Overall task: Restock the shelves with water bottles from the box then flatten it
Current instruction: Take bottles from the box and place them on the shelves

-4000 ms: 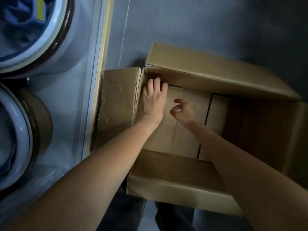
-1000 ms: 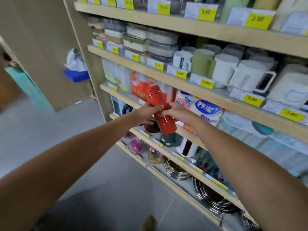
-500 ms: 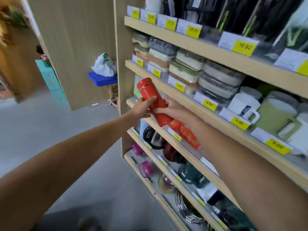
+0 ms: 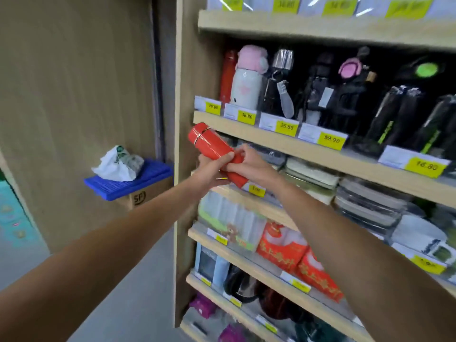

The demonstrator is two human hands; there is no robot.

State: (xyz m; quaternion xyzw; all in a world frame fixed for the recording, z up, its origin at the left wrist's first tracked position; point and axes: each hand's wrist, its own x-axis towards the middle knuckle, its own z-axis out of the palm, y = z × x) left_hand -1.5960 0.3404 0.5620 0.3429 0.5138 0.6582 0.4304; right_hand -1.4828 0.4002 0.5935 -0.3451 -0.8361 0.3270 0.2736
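I hold a red water bottle (image 4: pixel 209 145) with a thin gold band near its cap, tilted with the cap up and to the left. My left hand (image 4: pixel 212 169) grips its middle from below. My right hand (image 4: pixel 249 164) grips its lower part from the right. The bottle is just below the front edge of the bottle shelf (image 4: pixel 246 130), near the shelf unit's left end. On that shelf stand another red bottle (image 4: pixel 228 75), a white and pink bottle (image 4: pixel 246 80) and several black ones. The box is out of view.
Yellow price tags line the shelf edges. Lower shelves hold stacked food containers (image 4: pixel 365 201), red packs (image 4: pixel 296 253) and kettles. Left of the shelf unit's side panel (image 4: pixel 182 95) a blue crate lid (image 4: pixel 130 178) with a white bag lies on a carton. Grey floor lies below.
Both hands have lifted the red bottle up past the container shelf toward the bottle shelf, and my view has risen with it. Four seconds ago my hands were in the cardboard box.
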